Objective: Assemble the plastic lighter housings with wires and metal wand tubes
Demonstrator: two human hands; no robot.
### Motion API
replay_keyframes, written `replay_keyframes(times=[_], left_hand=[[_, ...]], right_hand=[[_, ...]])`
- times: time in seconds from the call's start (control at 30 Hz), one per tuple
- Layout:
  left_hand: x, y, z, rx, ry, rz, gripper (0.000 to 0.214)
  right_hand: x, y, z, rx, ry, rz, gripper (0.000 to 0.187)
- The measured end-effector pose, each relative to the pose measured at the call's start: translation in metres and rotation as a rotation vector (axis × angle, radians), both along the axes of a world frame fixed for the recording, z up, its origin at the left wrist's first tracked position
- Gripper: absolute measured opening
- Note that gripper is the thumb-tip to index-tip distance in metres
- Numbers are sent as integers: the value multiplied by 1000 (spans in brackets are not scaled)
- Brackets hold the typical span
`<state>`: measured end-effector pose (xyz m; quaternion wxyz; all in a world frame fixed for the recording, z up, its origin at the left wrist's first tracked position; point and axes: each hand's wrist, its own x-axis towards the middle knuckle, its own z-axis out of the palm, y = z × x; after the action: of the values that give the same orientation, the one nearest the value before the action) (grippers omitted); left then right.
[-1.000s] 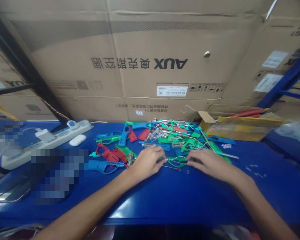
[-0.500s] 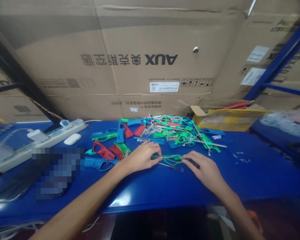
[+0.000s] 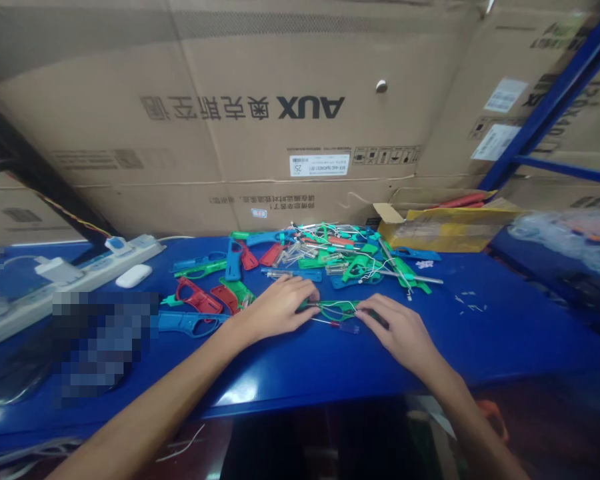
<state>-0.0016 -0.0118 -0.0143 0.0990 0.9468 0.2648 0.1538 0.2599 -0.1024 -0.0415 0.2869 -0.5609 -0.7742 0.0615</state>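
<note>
The green plastic piece (image 3: 341,317) lies on the blue table (image 3: 340,373) between the two hands, and directions here run clockwise from it. At 9 o'clock the left hand (image 3: 284,307) has thumb and fingers clamped on its end. At 3 o'clock the right hand (image 3: 397,327) has thumb and forefinger pinched together on the white wire (image 3: 351,304) running along it. A slim-shafted screwdriver (image 3: 349,328) lies just beside it, between 5 and 6.

At 12 stands a large carton (image 3: 400,50) printed upside down: "AUX" in bold, followed by 奥克斯空调. Below that, its white label (image 3: 319,166) shows "25"; the smaller print is too blurred to read. Inverted Chinese lines below include 师傅您辛苦了. Around 2 o'clock, rotated print reads "120x40", partly cut off.

Nearer, between 12 and 1, is a heap of mostly green parts (image 3: 363,267) with wires. An open box with yellow tape (image 3: 445,230) sits at 2, a white power strip (image 3: 93,270) at 9.
</note>
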Motion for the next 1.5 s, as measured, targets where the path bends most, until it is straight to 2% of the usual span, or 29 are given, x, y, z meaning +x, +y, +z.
replay_keyframes(times=[0.2, 0.47, 0.6, 0.8, 1.03, 1.37, 1.5], left_hand=[[1, -1, -2, 26, 17, -12, 17], [6, -6, -2, 71, 10, -30, 23], [7, -7, -2, 85, -7, -37, 21], [10, -7, -2, 76, -54, -44, 22], [16, -8, -6, 57, -109, 70, 5], [13, 0, -11, -80, -210, 2, 11], [12, 1, -11, -101, -193, -6, 12]], right_hand=[[0, -2, -2, 105, 62, -9, 17], [-3, -4, 3, 335, 72, 166, 13], [-4, -3, 3, 406, 104, 183, 16], [-3, -3, 2, 401, 110, 196, 18], [-2, -6, 0, 351, 96, 215, 20], [-1, -4, -1, 264, 113, 133, 13], [-1, -4, 2, 224, 98, 117, 11]])
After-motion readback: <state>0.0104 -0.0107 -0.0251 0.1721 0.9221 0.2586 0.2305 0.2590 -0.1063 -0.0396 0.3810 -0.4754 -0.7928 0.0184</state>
